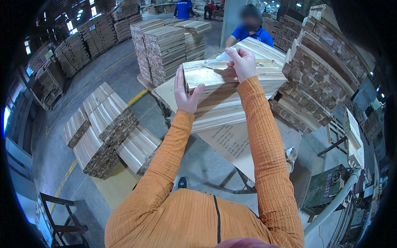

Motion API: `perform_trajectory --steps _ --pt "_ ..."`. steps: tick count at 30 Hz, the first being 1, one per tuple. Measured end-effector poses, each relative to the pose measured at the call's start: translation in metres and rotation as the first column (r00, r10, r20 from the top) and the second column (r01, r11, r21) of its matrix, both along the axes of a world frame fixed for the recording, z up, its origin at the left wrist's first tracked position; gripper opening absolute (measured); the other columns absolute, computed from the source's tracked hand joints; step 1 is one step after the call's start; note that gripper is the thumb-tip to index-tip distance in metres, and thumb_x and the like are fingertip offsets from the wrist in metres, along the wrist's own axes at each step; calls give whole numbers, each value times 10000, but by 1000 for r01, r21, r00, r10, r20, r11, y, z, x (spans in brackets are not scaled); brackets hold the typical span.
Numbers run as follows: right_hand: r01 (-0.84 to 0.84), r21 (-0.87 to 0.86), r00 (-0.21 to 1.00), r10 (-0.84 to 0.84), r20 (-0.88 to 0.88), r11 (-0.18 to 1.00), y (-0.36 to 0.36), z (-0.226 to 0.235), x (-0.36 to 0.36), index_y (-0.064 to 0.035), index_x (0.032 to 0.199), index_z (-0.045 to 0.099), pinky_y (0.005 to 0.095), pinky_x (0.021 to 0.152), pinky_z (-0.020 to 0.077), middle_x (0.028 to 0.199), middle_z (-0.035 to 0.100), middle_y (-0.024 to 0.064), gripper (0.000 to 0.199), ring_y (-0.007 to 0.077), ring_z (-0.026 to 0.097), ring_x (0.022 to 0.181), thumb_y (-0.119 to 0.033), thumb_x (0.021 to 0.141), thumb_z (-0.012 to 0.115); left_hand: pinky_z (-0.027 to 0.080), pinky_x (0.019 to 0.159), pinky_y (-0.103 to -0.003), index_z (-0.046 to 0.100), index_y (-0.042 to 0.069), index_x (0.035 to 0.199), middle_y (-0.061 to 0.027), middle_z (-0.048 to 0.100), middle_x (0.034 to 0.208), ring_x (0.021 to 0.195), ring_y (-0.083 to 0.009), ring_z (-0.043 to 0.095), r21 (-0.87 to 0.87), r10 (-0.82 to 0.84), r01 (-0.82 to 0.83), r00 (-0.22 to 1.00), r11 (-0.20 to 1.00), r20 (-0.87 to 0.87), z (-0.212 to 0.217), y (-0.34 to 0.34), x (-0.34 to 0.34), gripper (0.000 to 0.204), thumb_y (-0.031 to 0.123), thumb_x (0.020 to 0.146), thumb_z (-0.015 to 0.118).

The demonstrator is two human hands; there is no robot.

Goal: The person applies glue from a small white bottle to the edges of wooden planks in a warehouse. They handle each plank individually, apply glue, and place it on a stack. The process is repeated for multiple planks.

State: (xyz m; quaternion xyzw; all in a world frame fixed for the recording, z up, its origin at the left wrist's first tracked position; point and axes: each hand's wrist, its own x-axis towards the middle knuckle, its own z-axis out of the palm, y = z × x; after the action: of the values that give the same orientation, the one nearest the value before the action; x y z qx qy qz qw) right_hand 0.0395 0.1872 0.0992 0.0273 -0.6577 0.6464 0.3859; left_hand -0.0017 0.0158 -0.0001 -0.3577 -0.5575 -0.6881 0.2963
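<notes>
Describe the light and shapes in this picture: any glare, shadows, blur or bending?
In the head view, a dark shadow falls on the board beside the right hand; also in the head view, a bright opening glares at the left edge, the wood stack on the right bends, the corners go black, and the co-worker's face is blurred.

boards [221, 105] lie on cardboard [226, 142], apparently over a table [245, 178].

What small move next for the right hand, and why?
Perhaps lower the white item toward the dark mark on the board: the right hand pinches it near that mark, and the left hand holds the board's left end.
</notes>
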Motion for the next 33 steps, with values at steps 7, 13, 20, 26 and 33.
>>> perform_trajectory --steps 7,13,20,26,33 --pt "10 38 1000 -10 19 999 2 0 0 -26 699 595 190 441 385 568 550 3 246 45 493 473 -234 779 700 336 1004 -385 323 -110 1318 -262 419 1278 1192 -328 434 4 -13 13 1000 1000 16 -2 0 -1 802 280 723 692" --pt "-3 18 1000 2 18 1000 1 1 3 -26 696 596 191 440 386 567 549 5 236 47 493 474 -224 776 697 325 1012 -387 319 -114 1318 -269 411 1286 1196 -336 429 30 -63 62 997 998 44 -1 2 1 803 282 727 691" --pt "16 51 999 -18 42 999 -2 4 5 -20 710 605 196 449 396 598 568 10 224 50 497 479 -215 777 694 323 1012 -393 323 -117 1316 -278 403 1296 1201 -345 422 -11 6 -6 1000 1000 4 -2 1 -2 804 308 735 683" --pt "1 26 1000 -2 23 1000 0 2 4 -21 710 607 200 450 397 605 574 10 226 51 500 483 -219 781 690 330 1005 -396 325 -113 1317 -273 413 1284 1189 -345 431 7 -17 17 999 1000 28 -2 2 0 804 305 731 685" --pt "22 35 1000 -23 22 999 -1 1 5 -23 699 597 200 455 397 599 573 10 239 52 505 490 -227 780 692 324 1010 -397 326 -111 1316 -271 416 1282 1188 -349 428 5 -20 20 999 1000 31 -3 1 0 807 295 724 694"
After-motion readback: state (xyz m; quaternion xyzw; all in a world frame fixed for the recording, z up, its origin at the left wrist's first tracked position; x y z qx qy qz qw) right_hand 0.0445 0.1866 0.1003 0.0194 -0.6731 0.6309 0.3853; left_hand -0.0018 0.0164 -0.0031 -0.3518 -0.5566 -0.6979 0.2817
